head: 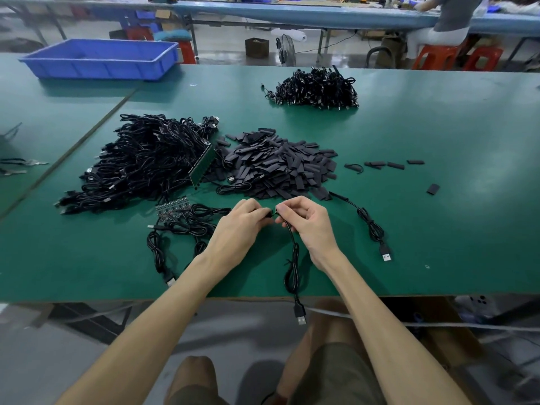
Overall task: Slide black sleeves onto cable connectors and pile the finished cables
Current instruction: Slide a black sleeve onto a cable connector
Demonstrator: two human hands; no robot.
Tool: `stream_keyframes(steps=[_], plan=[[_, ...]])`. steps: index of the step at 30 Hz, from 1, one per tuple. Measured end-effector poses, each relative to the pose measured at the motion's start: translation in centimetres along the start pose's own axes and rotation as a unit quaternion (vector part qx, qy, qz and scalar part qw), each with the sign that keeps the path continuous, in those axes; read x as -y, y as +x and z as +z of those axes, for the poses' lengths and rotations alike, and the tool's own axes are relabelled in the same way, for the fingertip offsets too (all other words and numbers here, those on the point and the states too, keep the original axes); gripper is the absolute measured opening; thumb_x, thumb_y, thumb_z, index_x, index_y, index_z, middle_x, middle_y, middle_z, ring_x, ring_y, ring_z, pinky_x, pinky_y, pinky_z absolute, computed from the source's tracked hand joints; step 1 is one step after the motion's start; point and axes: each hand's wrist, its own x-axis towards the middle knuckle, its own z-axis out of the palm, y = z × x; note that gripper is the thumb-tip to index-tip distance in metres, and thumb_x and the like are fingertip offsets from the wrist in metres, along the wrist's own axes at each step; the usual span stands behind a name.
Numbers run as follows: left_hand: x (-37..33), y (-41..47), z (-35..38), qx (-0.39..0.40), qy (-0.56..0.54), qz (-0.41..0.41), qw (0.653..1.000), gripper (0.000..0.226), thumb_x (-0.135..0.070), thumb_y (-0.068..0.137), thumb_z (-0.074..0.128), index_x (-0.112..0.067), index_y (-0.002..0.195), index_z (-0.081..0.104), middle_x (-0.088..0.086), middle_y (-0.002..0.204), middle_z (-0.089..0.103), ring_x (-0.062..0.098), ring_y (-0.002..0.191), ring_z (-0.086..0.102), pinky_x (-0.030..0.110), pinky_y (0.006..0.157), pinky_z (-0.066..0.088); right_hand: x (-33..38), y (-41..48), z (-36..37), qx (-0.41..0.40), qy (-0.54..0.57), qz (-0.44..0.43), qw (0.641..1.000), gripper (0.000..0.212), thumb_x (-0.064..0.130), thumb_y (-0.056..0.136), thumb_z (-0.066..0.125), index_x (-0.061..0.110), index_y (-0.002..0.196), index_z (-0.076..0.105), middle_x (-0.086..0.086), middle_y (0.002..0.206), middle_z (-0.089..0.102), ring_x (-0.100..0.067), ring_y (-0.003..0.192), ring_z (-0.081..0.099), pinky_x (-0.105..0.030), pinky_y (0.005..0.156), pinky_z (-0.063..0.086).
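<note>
Left hand [244, 217] fingers pinch small black sleeve [268, 214]; right hand [304, 219] fingers pinch thin black cable [293, 258] above green surface [438, 229].

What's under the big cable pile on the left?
A green circuit board sticks out, tilted, from the right edge of the cable pile. Whatever lies deeper is covered by the cables.

light: bright, even, looks like it's from overhead
glare: pale sheen on the green table [482, 176], right side
shadows: soft and faint
edges: wide-angle bend, table lines curve
focus: middle crisp, background a bit mushy
</note>
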Motion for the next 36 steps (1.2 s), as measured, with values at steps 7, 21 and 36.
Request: stream_keyframes(steps=[7, 21, 36], plan=[[0.32, -0.19, 0.16, -0.011, -0.04, 0.005, 0.999, 0.024, -0.006, 0.096, 0.066, -0.002, 0.119, 0.072, 0.009, 0.102, 0.066, 0.027, 0.094, 0.063, 0.04, 0.082, 0.055, -0.39, -0.05, -0.17, 0.0, -0.011, 0.001, 1.0, 0.008, 0.024, 0.094, 0.076, 0.017, 0.091, 0.075, -0.004, 0.078, 0.077, -0.008, 0.072, 0.067, -0.017, 0.065, 0.051], [-0.28, -0.75, 0.2, -0.038, 0.014, 0.0, 0.999, 0.025, -0.025, 0.097, 0.066, -0.007, 0.112, 0.072, 0.005, 0.103, 0.064, 0.025, 0.102, 0.06, 0.049, 0.063, 0.057, -0.87, -0.05, 0.19, -0.011, -0.026, -0.002, 1.0, 0.01, 0.023, 0.096, 0.074, 0.014, 0.094, 0.074, -0.003, 0.078, 0.076, -0.007, 0.07, 0.066, -0.018, 0.064, 0.051], [-0.27, -0.56, 0.04, -0.035, 0.032, 0.013, 0.999, 0.02, -0.02, 0.1, 0.063, -0.006, 0.113, 0.071, 0.005, 0.106, 0.064, 0.024, 0.104, 0.057, 0.041, 0.062, 0.056, -0.37, -0.11, 0.8, -0.044, -0.124, -0.007, 0.991, 0.005, 0.017, 0.092, 0.073, 0.015, 0.088, 0.071, -0.002, 0.078, 0.075, -0.01, 0.073, 0.067, -0.033, 0.076, 0.058]])
